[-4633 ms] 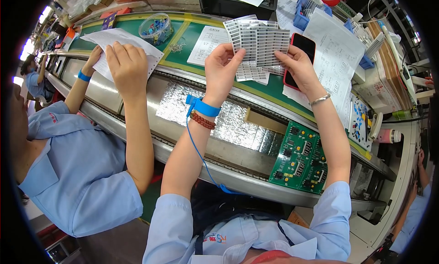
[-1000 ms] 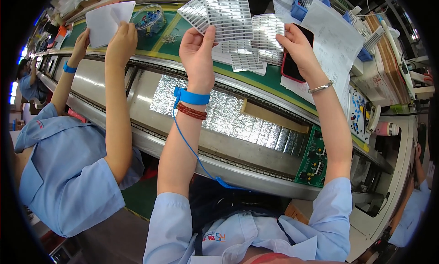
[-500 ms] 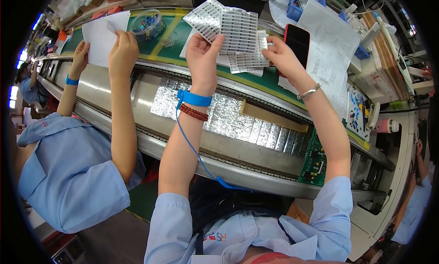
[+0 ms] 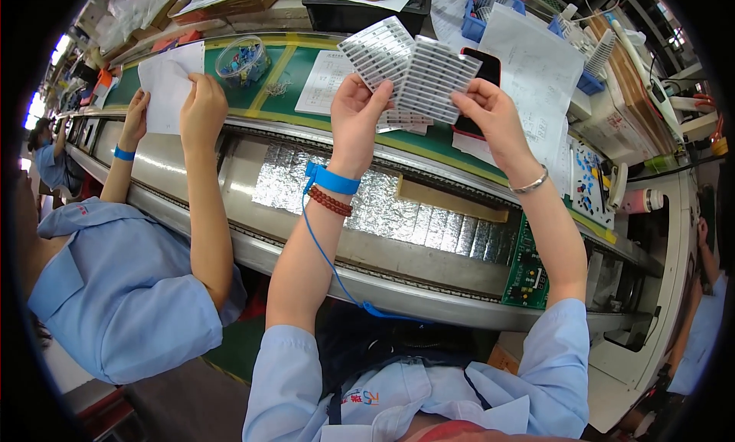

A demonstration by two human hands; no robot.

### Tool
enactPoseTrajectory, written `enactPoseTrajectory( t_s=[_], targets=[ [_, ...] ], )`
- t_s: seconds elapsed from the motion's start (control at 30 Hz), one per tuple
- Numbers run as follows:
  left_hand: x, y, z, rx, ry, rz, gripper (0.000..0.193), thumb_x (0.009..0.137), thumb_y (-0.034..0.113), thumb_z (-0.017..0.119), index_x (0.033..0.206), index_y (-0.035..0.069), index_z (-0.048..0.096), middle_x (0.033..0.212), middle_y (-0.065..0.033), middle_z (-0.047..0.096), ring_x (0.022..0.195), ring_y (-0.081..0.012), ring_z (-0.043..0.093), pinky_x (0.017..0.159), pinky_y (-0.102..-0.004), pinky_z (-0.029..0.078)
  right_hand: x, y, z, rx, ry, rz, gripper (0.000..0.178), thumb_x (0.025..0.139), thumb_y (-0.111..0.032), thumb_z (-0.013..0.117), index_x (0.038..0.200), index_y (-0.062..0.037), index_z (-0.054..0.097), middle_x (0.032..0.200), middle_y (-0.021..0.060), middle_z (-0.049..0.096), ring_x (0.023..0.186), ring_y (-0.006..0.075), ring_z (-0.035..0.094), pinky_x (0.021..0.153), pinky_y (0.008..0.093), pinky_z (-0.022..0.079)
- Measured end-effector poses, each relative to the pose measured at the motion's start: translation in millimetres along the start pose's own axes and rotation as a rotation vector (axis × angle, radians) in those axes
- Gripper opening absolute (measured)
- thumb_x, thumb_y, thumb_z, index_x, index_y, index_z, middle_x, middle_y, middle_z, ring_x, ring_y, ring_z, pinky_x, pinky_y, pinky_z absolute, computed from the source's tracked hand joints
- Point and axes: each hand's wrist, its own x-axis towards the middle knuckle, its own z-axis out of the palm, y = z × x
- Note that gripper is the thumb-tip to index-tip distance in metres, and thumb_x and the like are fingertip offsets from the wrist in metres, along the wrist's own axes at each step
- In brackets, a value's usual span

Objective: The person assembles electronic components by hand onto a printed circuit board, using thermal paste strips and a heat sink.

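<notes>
Two sheets of small printed labels are fanned out above the green bench. My left hand [image 4: 357, 124] pinches the left label sheet [image 4: 380, 50] by its lower corner, its thumb also over the edge of the right label sheet [image 4: 436, 76]. My right hand [image 4: 494, 120] grips that right sheet at its right edge. Beneath them, another label sheet [image 4: 404, 121] lies on the bench, mostly hidden. A blue wrist strap [image 4: 337, 182] with a cord is round my left wrist. Partly behind the right sheet and my right hand lies a dark phone [image 4: 490, 68] with a red edge.
To the left, a co-worker's hands [image 4: 200, 105] hold white paper [image 4: 164, 86]. Nearby stands a clear tub [image 4: 242, 62] of small components, with loose metal pins [image 4: 277, 88] beside it. A green circuit board [image 4: 527, 270] sits on the conveyor rails. Printed papers [image 4: 528, 74] cover the right side.
The label sheets have been lifted and spread apart. My right hand has moved right and up to the right sheet's edge; my left hand has shifted right. A printed paper on the bench is more exposed.
</notes>
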Motion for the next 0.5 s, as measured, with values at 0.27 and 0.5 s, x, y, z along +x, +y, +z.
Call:
enactPoseTrajectory(
  t_s=[0.27, 0.5],
  targets=[
    [-10.4, -3.0, 5.4, 0.104, -0.070, -0.039, 0.013, 0.081, 0.006, 0.061, 0.090, 0.003, 0.052, 0.087, -0.0039, 0.061, 0.076, -0.0074, 0.055, 0.068, -0.0206, 0.045, -102.2, -8.5, -90.3, -0.107, 0.254, 0.020, 0.022, 0.084, -0.011, 0.056, 0.103, 0.0007, 0.054, 0.095, 0.0025, 0.057, 0.083, 0.0079, 0.051, 0.073, 0.0227, 0.042],
    [-14.7, -8.6, 18.3, 0.145, -0.139, -0.061, 0.012, 0.081, 0.004, 0.061, 0.089, 0.003, 0.051, 0.086, -0.0036, 0.060, 0.076, -0.0071, 0.055, 0.067, -0.0195, 0.045, -282.2, 14.0, -219.1, 0.088, 0.529, 0.297, 0.033, 0.091, -0.011, 0.044, 0.121, 0.0032, 0.041, 0.116, 0.0056, 0.050, 0.106, 0.0135, 0.047, 0.093, 0.0284, 0.033]
  ],
)
